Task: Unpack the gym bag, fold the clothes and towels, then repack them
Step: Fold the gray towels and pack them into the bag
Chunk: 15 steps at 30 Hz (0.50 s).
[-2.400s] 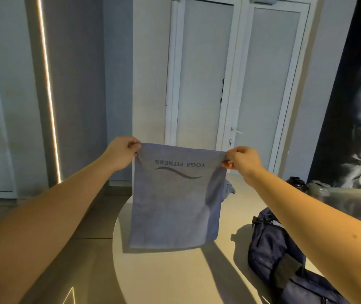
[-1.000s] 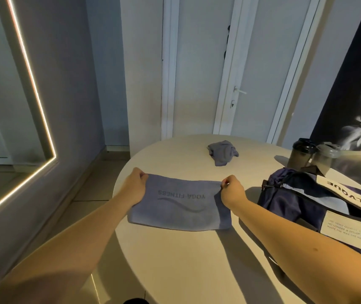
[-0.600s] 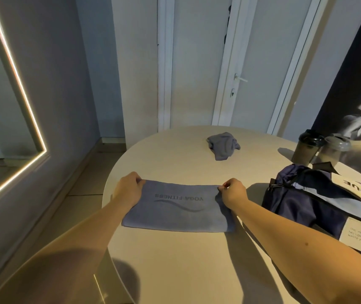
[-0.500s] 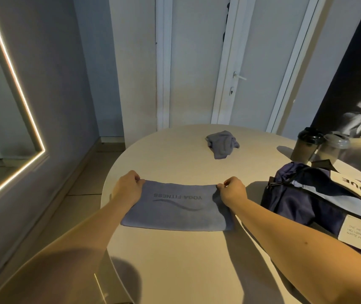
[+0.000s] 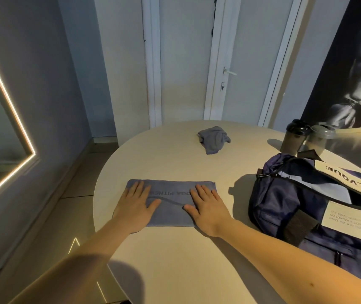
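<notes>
- Folded blue-grey towel (image 5: 170, 208): dark print, upside down to the wearer. The letters "OGA FITNES" are legible between the left hand (image 5: 134, 202) and the right hand (image 5: 208, 205), which lie flat over both ends of the wording.
- Navy gym bag (image 5: 280, 200), white band (image 5: 339, 179) across its top: black capitals "LVOUE", upside down.
- Same bag, white patch (image 5: 355, 220) on its side: several lines of small print. "NO LONGER A" is legible; the rest is too small to read.
</notes>
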Each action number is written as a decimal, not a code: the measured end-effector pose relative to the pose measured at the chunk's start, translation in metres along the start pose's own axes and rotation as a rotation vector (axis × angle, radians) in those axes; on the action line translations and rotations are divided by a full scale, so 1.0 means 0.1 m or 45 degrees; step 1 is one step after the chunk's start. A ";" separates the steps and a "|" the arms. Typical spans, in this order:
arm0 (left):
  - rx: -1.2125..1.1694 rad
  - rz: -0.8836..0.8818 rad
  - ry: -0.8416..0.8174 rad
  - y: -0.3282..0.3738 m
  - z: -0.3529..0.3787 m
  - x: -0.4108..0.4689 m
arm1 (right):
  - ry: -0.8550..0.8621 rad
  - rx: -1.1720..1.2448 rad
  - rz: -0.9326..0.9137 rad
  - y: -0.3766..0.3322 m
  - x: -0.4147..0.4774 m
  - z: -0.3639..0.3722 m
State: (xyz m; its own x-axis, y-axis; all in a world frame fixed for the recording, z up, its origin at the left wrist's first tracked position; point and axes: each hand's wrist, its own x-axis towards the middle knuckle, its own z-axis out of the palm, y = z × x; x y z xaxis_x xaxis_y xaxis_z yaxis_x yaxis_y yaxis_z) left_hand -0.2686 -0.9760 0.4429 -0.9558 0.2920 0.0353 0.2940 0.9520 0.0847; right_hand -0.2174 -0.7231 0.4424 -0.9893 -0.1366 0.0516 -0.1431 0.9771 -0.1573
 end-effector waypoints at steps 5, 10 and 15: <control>0.070 -0.039 -0.035 0.07 -0.08 -0.02 | 0.008 0.075 0.011 -0.03 0.03 -0.08; -0.226 0.216 0.251 0.70 -0.25 -0.24 | 0.077 0.174 0.121 0.28 0.35 -0.22; -0.223 0.492 -0.069 1.34 -0.19 -0.65 | 0.001 0.167 0.257 0.36 0.40 -0.29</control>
State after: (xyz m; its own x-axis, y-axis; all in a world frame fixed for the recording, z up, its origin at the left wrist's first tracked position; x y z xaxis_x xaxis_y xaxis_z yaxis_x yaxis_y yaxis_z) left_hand -0.1667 -0.8689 0.4705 -0.7726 0.6332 0.0459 0.6235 0.7431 0.2432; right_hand -0.2615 -0.6884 0.4671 -0.9982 0.0593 0.0069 0.0547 0.9551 -0.2913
